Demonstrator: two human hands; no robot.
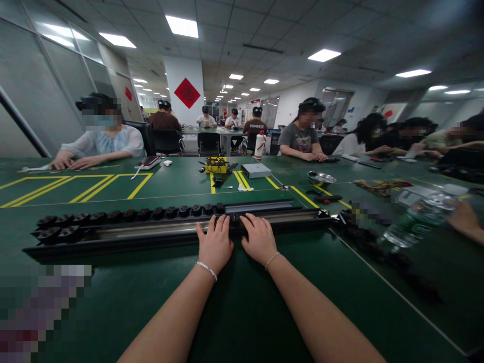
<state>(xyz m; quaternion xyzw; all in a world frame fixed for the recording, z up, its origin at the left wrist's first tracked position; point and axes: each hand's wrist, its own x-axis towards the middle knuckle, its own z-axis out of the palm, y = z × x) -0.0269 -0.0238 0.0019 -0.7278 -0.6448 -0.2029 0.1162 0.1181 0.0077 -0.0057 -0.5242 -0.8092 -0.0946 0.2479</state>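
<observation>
I log sockets filling the rail leftward, its rightward stretch bare — left grip, right grip flat, unclenched on it.

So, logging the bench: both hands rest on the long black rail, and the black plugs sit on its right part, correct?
No: the head view shows the plugs at the left of the rail. The left hand and right hand do rest on it.

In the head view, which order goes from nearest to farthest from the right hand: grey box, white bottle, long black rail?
1. long black rail, under the right hand.
2. grey box, mid-table, straight ahead.
3. white bottle, at the far table edge.
</observation>
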